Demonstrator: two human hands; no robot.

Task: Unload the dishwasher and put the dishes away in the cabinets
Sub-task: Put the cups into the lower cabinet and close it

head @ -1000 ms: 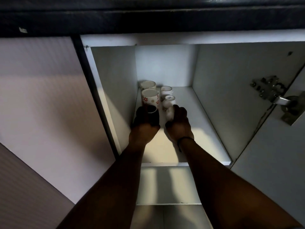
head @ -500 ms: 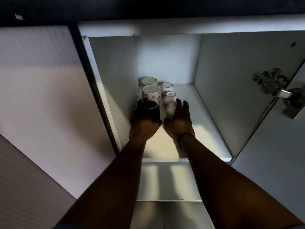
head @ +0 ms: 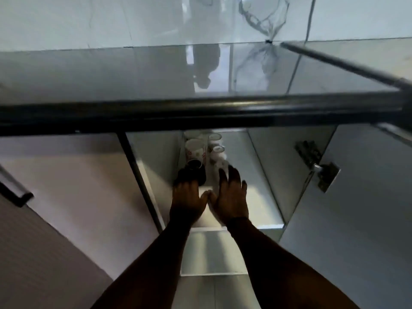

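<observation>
Far left we note a dark bar handle [head: 16, 194] on a closed cabinet front, its upper end cut off by the frame edge. Next a dark vertical divider [head: 139, 175], then the open cabinet with its white shelf [head: 249, 175]. A black counter edge [head: 200, 115] runs across the whole view and hides the back of the cabinet, so we see only the near rims of the rearmost cups. On the left side of the shelf stands a tall white cup with red flowers [head: 196, 151]; the print is blurred. Just in front of it is the dark cup [head: 194, 171], upright as far as we can tell, its lower body lost in shadow. Our left hand [head: 188, 200] lies directly before it, palm down, fingers reaching forward. The fingertips merge with the cup's dark side, so we cannot tell whether they touch it or how they are set. To the right of the flowered cup sit small white cups [head: 217, 150] in a row running back; the nearest one is partly covered by the fingers of our right hand [head: 230, 197]. That hand is spread flat, fingers straight and apart, holding nothing; whether the tips touch the small cup we cannot make out. The two thumbs nearly meet over the shelf. Further right a metal hinge [head: 317, 168] joins the cabinet wall to the open door [head: 367, 208], which runs off frame.
</observation>
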